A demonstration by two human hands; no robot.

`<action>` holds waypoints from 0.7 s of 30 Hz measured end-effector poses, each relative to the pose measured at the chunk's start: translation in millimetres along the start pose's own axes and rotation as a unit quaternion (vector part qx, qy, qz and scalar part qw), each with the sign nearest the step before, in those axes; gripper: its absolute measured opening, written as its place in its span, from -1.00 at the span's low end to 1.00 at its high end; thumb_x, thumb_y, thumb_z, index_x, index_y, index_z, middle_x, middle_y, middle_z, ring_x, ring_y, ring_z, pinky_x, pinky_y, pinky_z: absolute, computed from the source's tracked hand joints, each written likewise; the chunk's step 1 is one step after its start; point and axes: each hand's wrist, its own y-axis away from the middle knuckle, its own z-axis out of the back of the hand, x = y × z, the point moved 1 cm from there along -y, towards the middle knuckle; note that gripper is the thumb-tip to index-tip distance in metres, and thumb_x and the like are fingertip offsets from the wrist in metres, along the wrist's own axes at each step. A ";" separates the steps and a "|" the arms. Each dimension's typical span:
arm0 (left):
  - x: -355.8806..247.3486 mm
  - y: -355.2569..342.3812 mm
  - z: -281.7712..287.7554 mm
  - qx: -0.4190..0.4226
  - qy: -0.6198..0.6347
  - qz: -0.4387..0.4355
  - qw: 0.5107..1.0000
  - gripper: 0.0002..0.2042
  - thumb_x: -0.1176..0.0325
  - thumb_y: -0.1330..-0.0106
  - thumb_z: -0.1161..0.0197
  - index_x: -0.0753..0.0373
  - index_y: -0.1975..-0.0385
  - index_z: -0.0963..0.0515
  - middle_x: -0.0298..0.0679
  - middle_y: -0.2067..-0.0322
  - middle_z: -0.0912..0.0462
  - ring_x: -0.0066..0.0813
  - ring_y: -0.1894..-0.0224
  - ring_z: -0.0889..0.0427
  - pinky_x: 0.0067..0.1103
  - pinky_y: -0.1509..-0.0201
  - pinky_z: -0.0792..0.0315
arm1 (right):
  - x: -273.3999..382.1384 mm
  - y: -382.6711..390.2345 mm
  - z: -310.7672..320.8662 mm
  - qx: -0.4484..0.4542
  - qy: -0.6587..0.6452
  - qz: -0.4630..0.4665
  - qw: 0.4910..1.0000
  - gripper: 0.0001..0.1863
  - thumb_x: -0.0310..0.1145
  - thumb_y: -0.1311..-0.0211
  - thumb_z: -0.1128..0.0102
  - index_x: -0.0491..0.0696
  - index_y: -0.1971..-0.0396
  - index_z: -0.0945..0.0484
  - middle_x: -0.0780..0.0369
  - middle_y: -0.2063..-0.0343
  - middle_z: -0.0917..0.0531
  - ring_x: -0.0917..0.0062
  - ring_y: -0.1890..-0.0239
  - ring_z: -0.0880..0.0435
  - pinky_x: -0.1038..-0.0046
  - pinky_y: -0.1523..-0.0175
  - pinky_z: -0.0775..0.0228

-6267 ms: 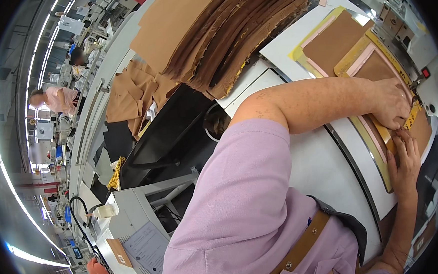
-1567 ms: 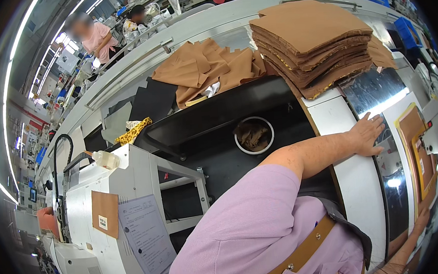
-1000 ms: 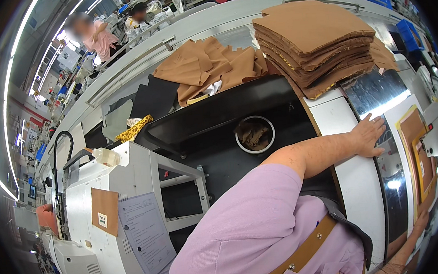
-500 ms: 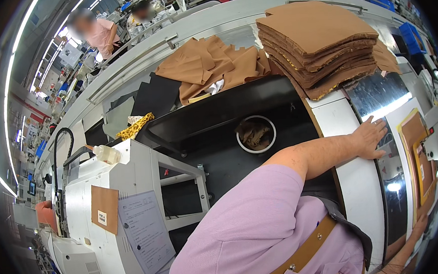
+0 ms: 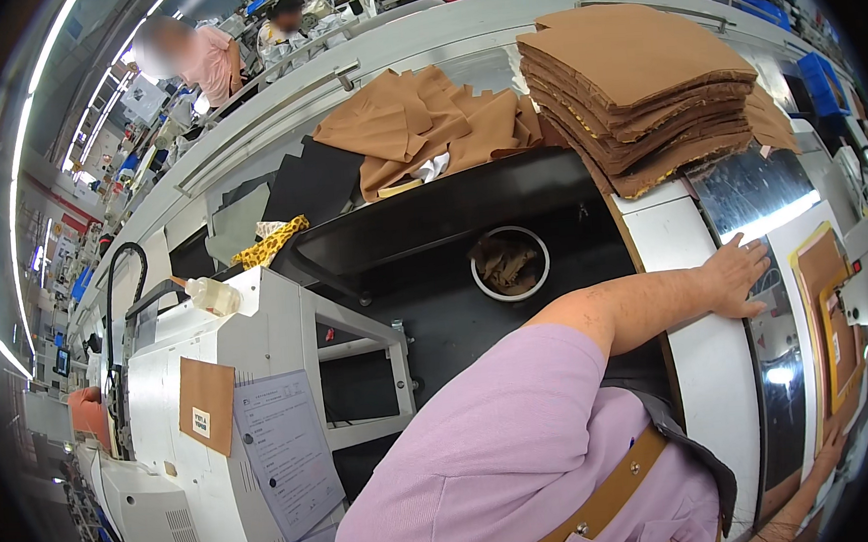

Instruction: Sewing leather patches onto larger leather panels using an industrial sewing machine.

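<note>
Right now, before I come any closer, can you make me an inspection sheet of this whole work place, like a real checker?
Surface: white table with a shiny dark plate set alongside.
Job's things: brown sheet and yellow frame at the right; stack of brown pieces farther back.
Clutter: loose brown pieces heaped up; bottle on the white machine; scraps in a round bin.
Hands: left hand spread at the plate; right hand near the sheet's lower end, grip unclear.
Cables: black cable arching beside the machine.
Surroundings: other people beyond the bench.
</note>
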 end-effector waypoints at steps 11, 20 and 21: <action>-1.7 0.1 -2.3 -0.017 -0.027 0.014 0.999 -0.17 -0.21 -0.33 0.00 0.42 -0.38 -0.31 0.09 -0.41 -0.28 -0.16 -0.52 -0.16 -0.16 -0.57 0.07 | -7.8 -5.6 -2.4 0.000 -0.060 0.034 0.998 -0.23 0.21 -0.50 0.15 -0.13 -0.41 -0.32 -0.08 -0.46 -0.24 0.06 -0.51 -0.15 0.27 -0.56 0.06; 3.6 1.3 -9.5 -0.026 -0.030 0.018 0.999 -0.17 -0.23 -0.31 0.00 0.41 -0.36 -0.34 0.07 -0.38 -0.32 -0.16 -0.50 -0.19 -0.15 -0.56 0.08 | -21.4 -35.1 -36.1 -0.005 -0.089 0.079 0.993 -0.21 0.20 -0.49 0.09 -0.24 -0.34 -0.37 -0.12 -0.38 -0.35 0.05 -0.44 -0.27 0.30 -0.53 -0.03; 3.5 0.9 -9.6 -0.031 -0.032 0.015 0.999 -0.18 -0.23 -0.31 -0.01 0.41 -0.35 -0.35 0.07 -0.37 -0.33 -0.16 -0.49 -0.20 -0.15 -0.55 0.08 | -26.6 -40.1 -37.8 -0.004 -0.088 0.082 0.993 -0.22 0.20 -0.50 0.09 -0.24 -0.34 -0.37 -0.12 -0.37 -0.36 0.05 -0.44 -0.28 0.30 -0.52 -0.04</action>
